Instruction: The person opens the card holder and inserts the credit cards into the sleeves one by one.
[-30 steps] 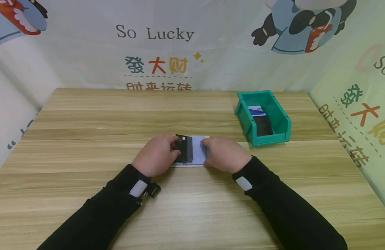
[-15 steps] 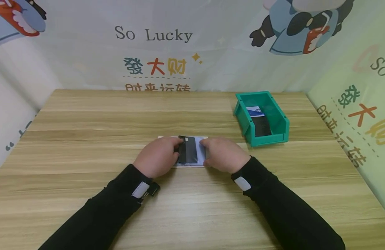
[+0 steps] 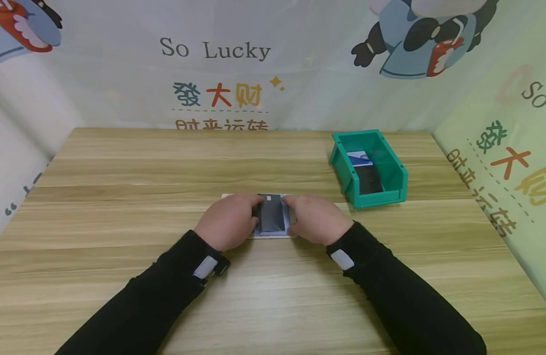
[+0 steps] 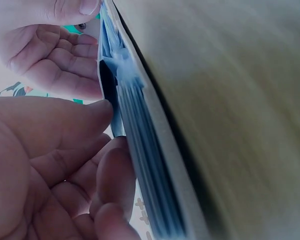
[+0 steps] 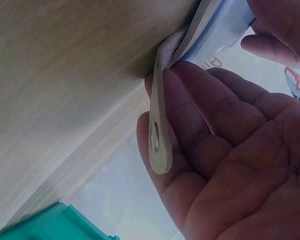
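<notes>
An open card holder (image 3: pixel 273 236) with clear plastic pockets lies on the wooden table, its stacked sleeves (image 4: pixel 145 155) showing edge-on in the left wrist view. Over the page is a dark card (image 3: pixel 272 214), mostly covered by clear plastic. My left hand (image 3: pixel 228 219) pinches the card's left edge between thumb and fingers. On the other side, my right hand (image 3: pixel 319 217) holds the holder's right part, thumb and forefinger at the pocket's edge. A pale strap with a snap button (image 5: pixel 156 135) sticks out from the holder across the right fingers.
Behind and right of the hands stands a green plastic bin (image 3: pixel 381 198). Inside it lie a blue-and-white card (image 3: pixel 359 158) and a dark card (image 3: pixel 368 179). A printed cloth (image 3: pixel 308 88) hangs along the table's back edge.
The dark card has slid right across the page, deeper under the clear plastic, with my left hand following it. My right hand has stayed nearly in place.
</notes>
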Motion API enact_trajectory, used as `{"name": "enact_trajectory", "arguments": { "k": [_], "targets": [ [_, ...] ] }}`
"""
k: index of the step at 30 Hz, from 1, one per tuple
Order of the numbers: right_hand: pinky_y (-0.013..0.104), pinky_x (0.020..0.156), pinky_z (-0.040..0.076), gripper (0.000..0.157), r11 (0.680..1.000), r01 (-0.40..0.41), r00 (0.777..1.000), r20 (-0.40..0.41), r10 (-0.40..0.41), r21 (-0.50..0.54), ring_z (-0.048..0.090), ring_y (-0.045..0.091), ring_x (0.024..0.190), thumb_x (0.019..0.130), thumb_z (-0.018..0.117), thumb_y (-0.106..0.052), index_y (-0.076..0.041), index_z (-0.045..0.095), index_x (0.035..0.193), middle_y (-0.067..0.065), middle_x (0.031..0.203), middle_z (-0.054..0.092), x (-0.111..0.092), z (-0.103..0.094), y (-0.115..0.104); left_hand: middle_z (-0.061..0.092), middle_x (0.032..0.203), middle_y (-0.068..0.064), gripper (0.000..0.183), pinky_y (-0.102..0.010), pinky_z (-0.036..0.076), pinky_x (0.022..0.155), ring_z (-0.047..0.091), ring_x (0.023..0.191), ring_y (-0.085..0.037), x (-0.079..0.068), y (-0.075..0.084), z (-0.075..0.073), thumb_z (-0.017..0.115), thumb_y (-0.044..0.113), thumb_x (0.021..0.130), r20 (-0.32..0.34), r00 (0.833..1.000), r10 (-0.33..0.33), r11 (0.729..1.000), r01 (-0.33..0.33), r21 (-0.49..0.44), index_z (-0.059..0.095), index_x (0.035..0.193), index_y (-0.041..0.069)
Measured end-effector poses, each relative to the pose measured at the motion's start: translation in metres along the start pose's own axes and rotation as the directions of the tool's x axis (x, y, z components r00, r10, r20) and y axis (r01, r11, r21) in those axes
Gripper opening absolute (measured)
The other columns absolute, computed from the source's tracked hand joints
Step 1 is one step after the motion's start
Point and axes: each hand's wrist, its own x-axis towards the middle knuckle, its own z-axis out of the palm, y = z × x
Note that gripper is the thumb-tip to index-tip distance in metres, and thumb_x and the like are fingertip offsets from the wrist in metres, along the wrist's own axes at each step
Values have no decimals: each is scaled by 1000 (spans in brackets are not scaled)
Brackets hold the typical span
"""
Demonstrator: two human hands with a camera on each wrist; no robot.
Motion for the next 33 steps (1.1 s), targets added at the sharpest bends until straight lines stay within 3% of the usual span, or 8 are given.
{"name": "enact_trajectory", "arguments": {
  "k": [8, 13, 20, 24, 33],
  "targets": [
    [34, 88, 46, 68, 998, -25, 1000, 6, 25, 66, 51, 14, 93, 77, 77, -18, -7, 46, 136, 6, 119, 59, 1, 0, 0, 61, 115, -6, 36, -37, 50, 79, 53, 90, -14, 2, 3, -1, 61, 16, 89, 18, 1000, -6, 1000, 6, 1, 59, 124, 9],
    [35, 88, 46, 70, 996, -15, 1000, -4, 16, 90, 51, 14, 93, 75, 79, -18, -8, 45, 136, 6, 120, 58, 3, 0, 1, 61, 114, -8, 42, -37, 50, 76, 54, 87, -15, 1, 3, -2, 64, 22, 88, 32, 999, 15, 1000, -15, 19, 57, 127, 8],
    [37, 97, 40, 89, 994, 5, 1000, -1, -5, 107, 45, 16, 108, 71, 82, -24, -5, 33, 143, 9, 134, 48, 4, 1, 4, 62, 112, -7, 47, -38, 51, 78, 55, 94, -16, 1, 4, -1, 69, 26, 85, 19, 998, 56, 995, -58, 75, 57, 126, 9],
    [37, 99, 38, 95, 994, 5, 1000, 5, -5, 110, 43, 16, 113, 70, 83, -26, -6, 29, 145, 9, 138, 44, 6, 2, 5, 64, 107, -6, 41, -37, 51, 76, 56, 91, -15, 1, 6, 0, 70, 25, 83, 6, 997, 72, 993, -72, 90, 61, 121, 10],
    [35, 98, 39, 95, 995, 3, 1000, 15, -5, 100, 43, 15, 108, 69, 83, -28, -9, 29, 145, 6, 136, 45, 8, 2, 6, 62, 96, -3, 34, -35, 49, 68, 53, 78, -13, 0, 4, 2, 71, 25, 83, -5, 996, 88, 991, -87, 101, 66, 114, 13]
  ]
}}
